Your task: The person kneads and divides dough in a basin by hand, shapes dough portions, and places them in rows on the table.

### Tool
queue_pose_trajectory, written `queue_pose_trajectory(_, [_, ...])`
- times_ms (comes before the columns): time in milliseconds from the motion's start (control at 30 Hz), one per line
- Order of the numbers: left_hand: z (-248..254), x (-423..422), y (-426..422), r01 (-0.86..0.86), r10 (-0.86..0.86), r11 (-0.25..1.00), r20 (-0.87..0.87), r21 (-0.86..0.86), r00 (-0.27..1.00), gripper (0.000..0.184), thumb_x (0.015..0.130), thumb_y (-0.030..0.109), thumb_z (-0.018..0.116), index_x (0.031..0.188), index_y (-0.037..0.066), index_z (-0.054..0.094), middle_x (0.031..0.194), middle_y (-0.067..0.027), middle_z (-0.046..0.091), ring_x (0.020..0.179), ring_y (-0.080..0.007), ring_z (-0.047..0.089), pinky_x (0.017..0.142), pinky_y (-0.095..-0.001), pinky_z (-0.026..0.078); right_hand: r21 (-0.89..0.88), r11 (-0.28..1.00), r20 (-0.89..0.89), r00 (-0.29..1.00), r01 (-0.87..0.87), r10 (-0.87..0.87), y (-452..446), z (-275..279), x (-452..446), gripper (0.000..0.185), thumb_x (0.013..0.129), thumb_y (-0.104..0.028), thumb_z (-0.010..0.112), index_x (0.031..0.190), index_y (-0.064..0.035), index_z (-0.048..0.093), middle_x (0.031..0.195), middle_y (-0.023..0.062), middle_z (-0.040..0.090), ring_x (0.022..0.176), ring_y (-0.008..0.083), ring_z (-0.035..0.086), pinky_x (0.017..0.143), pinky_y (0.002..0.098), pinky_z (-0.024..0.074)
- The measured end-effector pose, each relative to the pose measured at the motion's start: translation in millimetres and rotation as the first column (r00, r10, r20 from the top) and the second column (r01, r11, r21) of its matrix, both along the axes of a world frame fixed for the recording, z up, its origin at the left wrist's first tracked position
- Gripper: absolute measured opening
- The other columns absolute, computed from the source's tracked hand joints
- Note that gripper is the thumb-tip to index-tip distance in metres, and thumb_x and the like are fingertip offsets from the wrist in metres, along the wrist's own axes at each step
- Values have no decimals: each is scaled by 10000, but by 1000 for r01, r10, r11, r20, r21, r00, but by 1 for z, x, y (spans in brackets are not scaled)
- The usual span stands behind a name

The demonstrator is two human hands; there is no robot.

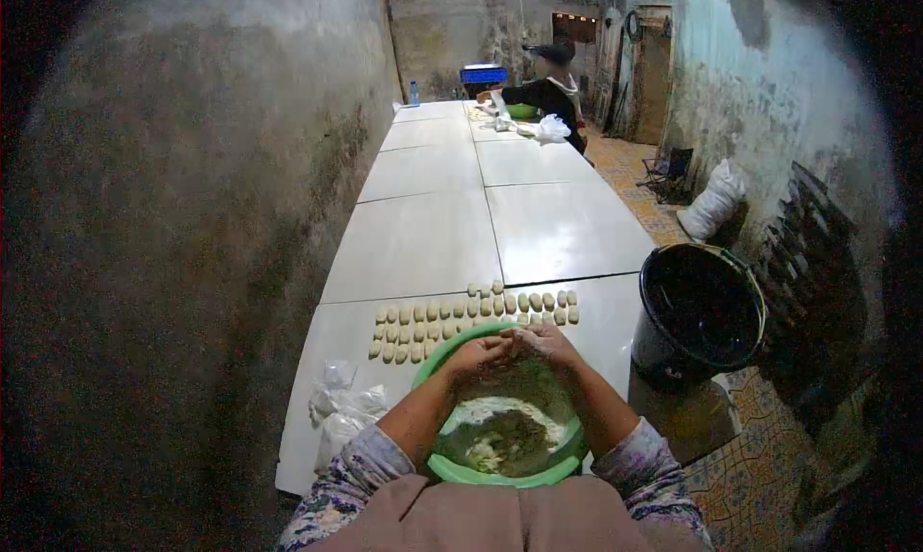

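My left hand and my right hand meet over the far side of a green basin. Their fingers are curled together, and whatever lies between them is too hidden to make out. White flour or dough residue coats part of the basin's inside. Just beyond the basin, rows of small pale dough pieces lie on the white table. Several of them stand close to my fingers.
Clear plastic bags lie left of the basin. A large black bucket stands at the table's right edge. At the far end, another person leans over the table near a second green basin. A white sack rests by the right wall.
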State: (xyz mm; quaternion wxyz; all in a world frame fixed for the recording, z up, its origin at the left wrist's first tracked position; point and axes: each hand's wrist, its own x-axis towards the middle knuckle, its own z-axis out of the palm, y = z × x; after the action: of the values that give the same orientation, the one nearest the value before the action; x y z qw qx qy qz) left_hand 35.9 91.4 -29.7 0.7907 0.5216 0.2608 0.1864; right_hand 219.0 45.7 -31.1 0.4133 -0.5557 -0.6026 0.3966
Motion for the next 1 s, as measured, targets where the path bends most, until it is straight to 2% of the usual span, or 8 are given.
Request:
queue_pose_trajectory(167, [22, 0, -12, -48, 49, 999, -46, 14, 998, 372, 861, 346, 551, 1107, 66, 564, 997, -25, 617, 840, -128, 580, 720, -273, 491, -259, 963, -511, 856, -74, -72, 1, 22, -7, 483, 919, -415, 399, 1222, -48, 481, 1169, 106, 529, 939, 144, 531, 741, 281, 460])
queue_pose_trajectory(200, [22, -2, -10, -60, 65, 997, -118, 44, 991, 373, 858, 343, 557, 1107, 65, 563, 1007, -31, 615, 850, -130, 580, 727, -271, 490, -166, 985, -593, 803, -46, -62, 41, -44, 1, 595, 909, -526, 256, 1311, -98, 355, 995, 76, 581, 801, 156, 548, 730, 274, 471])
queue_pose_trajectory(333, [6, -1, 3, -58, 57, 998, -141, -4, 988, 367, 853, 330, 567, 1106, 65, 564, 1028, -42, 612, 875, -141, 585, 752, -273, 489, 78, 975, -198, 956, -206, 218, -5, 19, -22, 827, 808, -680, 218, 1371, -75, 246, 1349, 166, 336, 1214, 309, 349, 986, 405, 324])
queue_pose_trajectory(433, [10, -2, 2, -69, 66, 996, -55, -49, 996, 339, 860, 309, 559, 1090, 61, 567, 1024, -41, 612, 865, -140, 587, 752, -284, 493, 51, 983, -263, 947, -175, 183, -13, 36, -20, 866, 797, -698, 185, 1365, -46, 244, 1372, 166, 301, 1252, 299, 298, 992, 415, 315])
queue_pose_trajectory(567, [16, -4, -7, -91, 95, 991, 37, -96, 995, 295, 880, 255, 529, 1089, 49, 562, 1026, -39, 610, 865, -148, 592, 754, -297, 500, 92, 993, -281, 955, -77, 100, -1, 6, 1, 649, 885, -539, 351, 1279, -25, 400, 1240, 119, 483, 1103, 239, 477, 913, 352, 401])
queue_pose_trajectory(600, [11, -5, -3, -53, 59, 996, 66, -77, 996, 281, 883, 248, 524, 1089, 61, 563, 1022, -39, 611, 862, -149, 593, 754, -298, 501, 64, 998, -249, 968, 0, 16, -4, 16, -2, 440, 902, -365, 471, 1178, -25, 510, 1128, 87, 566, 997, 189, 540, 867, 307, 422])
queue_pose_trajectory(733, [5, -4, 0, -56, 73, 988, 118, -143, 990, 293, 883, 291, 519, 1075, 76, 570, 997, -33, 614, 835, -139, 591, 710, -285, 500, 149, 989, -117, 993, 15, 2, -7, 21, -8, 238, 855, -168, 576, 1044, -24, 600, 998, 67, 613, 914, 138, 555, 825, 287, 427])
queue_pose_trajectory(1000, [8, 3, -3, -65, 65, 998, -73, 0, 995, 396, 864, 438, 513, 1041, 91, 583, 752, 21, 555, 653, -74, 508, 584, -226, 430, 120, 982, -63, 988, 146, -139, 3, -2, 0, 236, 799, -244, 638, 842, -12, 626, 798, 83, 635, 768, 143, 585, 725, 298, 458])
